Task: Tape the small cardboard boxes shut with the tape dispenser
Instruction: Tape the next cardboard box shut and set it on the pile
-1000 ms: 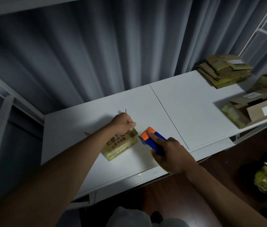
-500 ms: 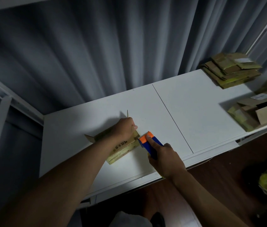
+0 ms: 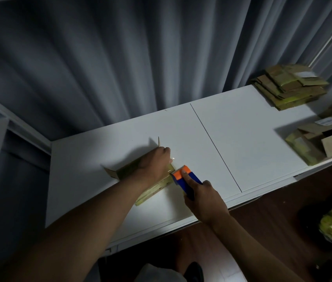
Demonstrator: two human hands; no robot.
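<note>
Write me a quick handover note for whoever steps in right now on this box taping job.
Left hand: pressing down on the small cardboard box on the white table, end flaps open.
Right hand: gripping the blue and orange tape dispenser, its toothed end at the box's right edge.
Done: box held closed on top; tape on it cannot be made out.
Left: run the tape across, cut it, then do the other boxes and the flattened stack at the table's right end.
</note>
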